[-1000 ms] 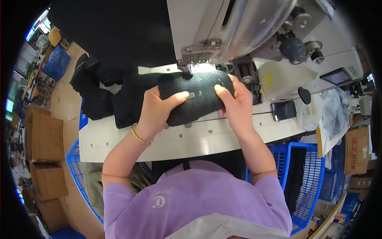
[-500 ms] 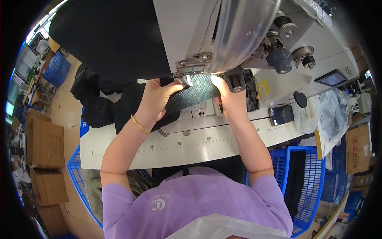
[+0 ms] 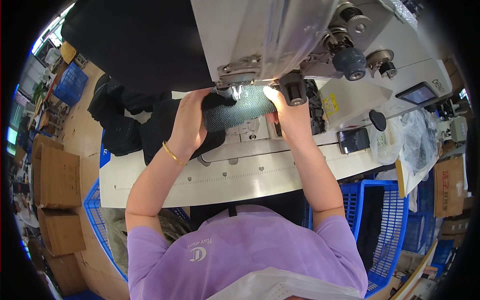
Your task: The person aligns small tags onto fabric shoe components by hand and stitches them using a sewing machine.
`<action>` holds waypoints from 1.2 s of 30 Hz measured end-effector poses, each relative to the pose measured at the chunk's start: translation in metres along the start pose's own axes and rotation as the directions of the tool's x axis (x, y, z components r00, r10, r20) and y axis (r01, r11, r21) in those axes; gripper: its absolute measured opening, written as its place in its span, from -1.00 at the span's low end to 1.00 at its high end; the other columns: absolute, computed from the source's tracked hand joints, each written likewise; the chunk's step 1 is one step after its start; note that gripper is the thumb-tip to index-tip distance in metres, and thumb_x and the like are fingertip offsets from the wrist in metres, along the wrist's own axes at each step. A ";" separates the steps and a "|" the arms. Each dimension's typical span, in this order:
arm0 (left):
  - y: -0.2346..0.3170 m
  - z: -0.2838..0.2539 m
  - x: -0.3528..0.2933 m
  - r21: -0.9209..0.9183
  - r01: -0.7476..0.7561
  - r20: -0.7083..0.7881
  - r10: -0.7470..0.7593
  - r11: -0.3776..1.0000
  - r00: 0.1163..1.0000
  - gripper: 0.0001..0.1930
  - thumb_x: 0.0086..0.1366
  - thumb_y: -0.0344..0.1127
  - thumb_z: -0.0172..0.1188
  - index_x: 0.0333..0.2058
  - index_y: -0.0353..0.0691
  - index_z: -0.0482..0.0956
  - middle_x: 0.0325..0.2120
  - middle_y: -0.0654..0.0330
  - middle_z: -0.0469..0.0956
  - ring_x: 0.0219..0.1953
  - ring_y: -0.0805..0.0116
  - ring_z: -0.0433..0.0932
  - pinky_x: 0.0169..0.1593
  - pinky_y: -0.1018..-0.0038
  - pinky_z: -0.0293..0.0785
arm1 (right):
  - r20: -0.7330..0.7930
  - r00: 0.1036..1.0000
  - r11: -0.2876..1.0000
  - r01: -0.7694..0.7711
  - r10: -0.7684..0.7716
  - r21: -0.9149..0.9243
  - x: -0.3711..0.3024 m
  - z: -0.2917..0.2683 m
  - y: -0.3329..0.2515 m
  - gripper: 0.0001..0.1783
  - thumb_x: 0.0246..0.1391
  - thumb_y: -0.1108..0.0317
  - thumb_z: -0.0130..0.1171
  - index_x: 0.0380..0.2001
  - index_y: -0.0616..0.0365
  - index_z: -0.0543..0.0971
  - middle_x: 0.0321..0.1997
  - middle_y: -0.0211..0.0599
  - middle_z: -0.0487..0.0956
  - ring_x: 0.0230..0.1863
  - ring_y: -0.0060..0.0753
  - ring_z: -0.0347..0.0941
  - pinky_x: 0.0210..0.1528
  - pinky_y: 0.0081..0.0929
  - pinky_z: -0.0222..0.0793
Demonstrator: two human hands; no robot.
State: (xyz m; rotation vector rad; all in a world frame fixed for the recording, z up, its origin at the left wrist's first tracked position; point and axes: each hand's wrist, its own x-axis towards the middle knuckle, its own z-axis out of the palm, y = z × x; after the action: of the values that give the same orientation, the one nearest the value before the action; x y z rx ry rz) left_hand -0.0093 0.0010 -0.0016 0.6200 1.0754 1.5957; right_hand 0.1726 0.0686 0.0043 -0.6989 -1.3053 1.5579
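A piece of dark green-teal mesh fabric (image 3: 240,111) lies stretched under the needle and presser foot (image 3: 236,91) of a white sewing machine (image 3: 232,37), lit by its lamp. My left hand (image 3: 190,120), with a gold bangle on the wrist, grips the fabric's left end; most of its fingertips are hidden behind the cloth. At the right end my right hand (image 3: 292,117) pinches the fabric, thumb on top near the foot and fingers beneath. Black cloth (image 3: 160,127) lies bunched on the table beside my left hand.
The white table (image 3: 240,180) has a ruler scale along its front. A phone (image 3: 353,140) and clear plastic bags (image 3: 410,137) lie to the right. Blue baskets (image 3: 392,240) stand below. Cardboard boxes (image 3: 59,175) line the floor at left. Tension knobs (image 3: 350,62) jut from the machine.
My left hand has slid left and its thumb has come off the fabric beside the foot. The mesh has shifted slightly left. My right hand keeps nearly the same place.
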 end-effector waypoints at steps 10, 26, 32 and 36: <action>-0.002 0.001 -0.003 0.082 0.027 0.084 -0.033 0.996 0.996 -0.84 0.18 -0.56 0.11 -0.24 -0.30 0.52 -0.33 0.19 0.55 -0.29 0.44 0.56 -0.20 0.52 0.55 | -0.032 0.999 0.996 -0.026 0.024 -0.084 0.001 0.001 -0.006 -0.87 0.09 0.46 0.03 -0.29 0.27 0.48 -0.52 -0.44 0.47 -0.65 -0.72 0.31 -0.68 -0.69 0.18; -0.020 0.009 -0.047 0.046 0.080 0.130 -0.086 0.996 0.988 -0.73 0.09 -0.53 0.28 -0.19 -0.38 0.53 -0.30 0.12 0.60 -0.31 0.39 0.60 -0.18 0.48 0.59 | 0.033 0.998 0.995 -0.042 0.045 -0.091 -0.050 0.000 0.007 -0.68 0.08 0.44 0.08 -0.06 0.21 0.47 -0.37 -0.52 0.53 -0.51 -0.84 0.40 -0.61 -0.85 0.28; -0.015 0.007 -0.047 0.056 0.088 0.062 -0.091 0.995 0.994 -0.74 0.04 -0.52 0.29 -0.24 -0.39 0.54 -0.35 0.13 0.59 -0.40 0.41 0.60 -0.24 0.48 0.60 | 0.037 0.997 0.997 -0.064 0.066 -0.047 -0.054 0.004 0.005 -0.67 0.10 0.43 0.06 -0.03 0.23 0.45 -0.45 -0.48 0.52 -0.64 -0.82 0.31 -0.68 -0.79 0.18; -0.003 0.008 -0.026 0.129 0.095 -0.044 -0.090 0.987 0.995 -0.81 0.05 -0.54 0.27 -0.30 -0.36 0.55 -0.39 0.16 0.58 -0.42 0.41 0.58 -0.30 0.46 0.58 | 0.025 0.998 0.992 -0.051 0.054 -0.117 -0.030 0.001 0.003 -0.67 0.07 0.51 0.03 -0.05 0.32 0.42 -0.51 -0.40 0.50 -0.67 -0.74 0.33 -0.66 -0.75 0.22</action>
State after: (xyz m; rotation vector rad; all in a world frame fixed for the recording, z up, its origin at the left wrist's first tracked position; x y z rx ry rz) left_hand 0.0063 -0.0212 0.0030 0.6196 1.2272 1.4704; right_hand 0.1823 0.0405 -0.0030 -0.7924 -1.4181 1.5479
